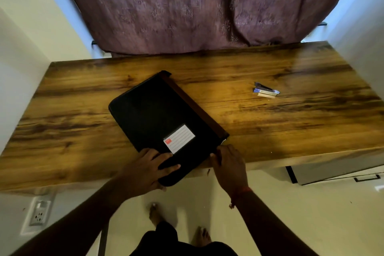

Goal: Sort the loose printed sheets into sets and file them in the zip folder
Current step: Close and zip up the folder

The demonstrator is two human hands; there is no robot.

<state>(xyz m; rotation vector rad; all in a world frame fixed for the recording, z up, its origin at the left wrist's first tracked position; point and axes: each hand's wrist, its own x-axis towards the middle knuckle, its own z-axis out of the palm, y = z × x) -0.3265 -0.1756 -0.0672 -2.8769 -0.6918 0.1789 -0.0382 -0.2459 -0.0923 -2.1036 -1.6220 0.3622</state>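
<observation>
Now, curtain: you face a purple patterned drape hanging behind the far edge of the surface.
Surface: a wood-grain top runs across your view, its near edge just ahead of your bare feet on the pale floor.
Zip folder: the black case lies closed and turned at an angle near the middle of the surface, its near corner jutting past the front edge; a brown strip runs along its right side.
Left hand: your palm is over the folder's near corner, fingers laid across the top and the thumb tucked under the overhanging edge, so you grip it.
Right hand: your fingers are curled at the folder's near right edge, just below the brown strip's end; they seem to pinch that edge, though what exactly is between them is hidden.
Label: a white lined card with a red patch sits on the folder's cover, just beyond your left fingers.
Stapler: a small blue-and-black one rests well apart, to the right.
</observation>
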